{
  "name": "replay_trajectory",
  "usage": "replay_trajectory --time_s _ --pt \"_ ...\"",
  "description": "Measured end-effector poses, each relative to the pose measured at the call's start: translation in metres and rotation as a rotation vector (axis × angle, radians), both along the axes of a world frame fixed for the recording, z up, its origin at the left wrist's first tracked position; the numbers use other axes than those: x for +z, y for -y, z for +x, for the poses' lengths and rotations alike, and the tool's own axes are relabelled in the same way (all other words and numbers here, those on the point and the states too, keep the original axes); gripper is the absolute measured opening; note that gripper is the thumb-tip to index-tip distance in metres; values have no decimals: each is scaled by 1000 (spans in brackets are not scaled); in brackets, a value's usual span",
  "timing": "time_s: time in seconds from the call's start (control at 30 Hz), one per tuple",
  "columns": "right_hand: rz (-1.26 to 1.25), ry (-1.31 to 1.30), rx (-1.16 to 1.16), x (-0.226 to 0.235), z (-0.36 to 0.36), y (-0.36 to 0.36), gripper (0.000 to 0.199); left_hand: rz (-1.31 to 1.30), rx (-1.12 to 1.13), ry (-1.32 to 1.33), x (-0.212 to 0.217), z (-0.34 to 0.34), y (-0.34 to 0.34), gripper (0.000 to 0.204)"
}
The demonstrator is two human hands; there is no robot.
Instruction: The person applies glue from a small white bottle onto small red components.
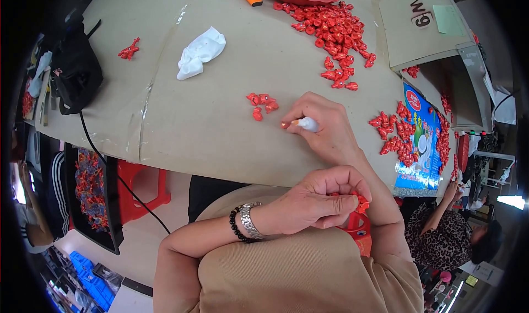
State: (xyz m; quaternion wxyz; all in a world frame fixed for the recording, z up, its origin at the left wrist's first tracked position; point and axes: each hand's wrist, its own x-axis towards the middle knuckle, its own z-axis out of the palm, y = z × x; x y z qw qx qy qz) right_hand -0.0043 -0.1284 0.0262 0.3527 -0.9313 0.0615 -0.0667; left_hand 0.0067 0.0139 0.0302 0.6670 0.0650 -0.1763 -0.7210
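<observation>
Progress looks early: five or so red pieces [262, 103] lie grouped beside the right hand [325, 128], whose fingers pinch a white pen [306, 124]. Left hand [314, 200] curls closed on one red piece [362, 203]. Big pile [336, 32] appears untouched.

- You get bright, even light across the table [220, 120], with only soft, faint shadows.
- A white glare burns out at your far right edge.
- Straight table edges bend toward the rim, and the corners go black.
- The middle stays sharp; the rim smears.
</observation>
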Motion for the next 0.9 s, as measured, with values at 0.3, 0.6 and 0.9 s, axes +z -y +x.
replay_trajectory --time_s 0.3,0.6,0.9 --pt "524 75 -431 22 -24 24 11 231 362 61 -13 26 8 14" --pt "618 238 -421 35 -43 13 11 355 667 225 -18 32 19 19" --pt "347 385 -327 28 -43 17 17 419 647 201 -16 30 22 20"
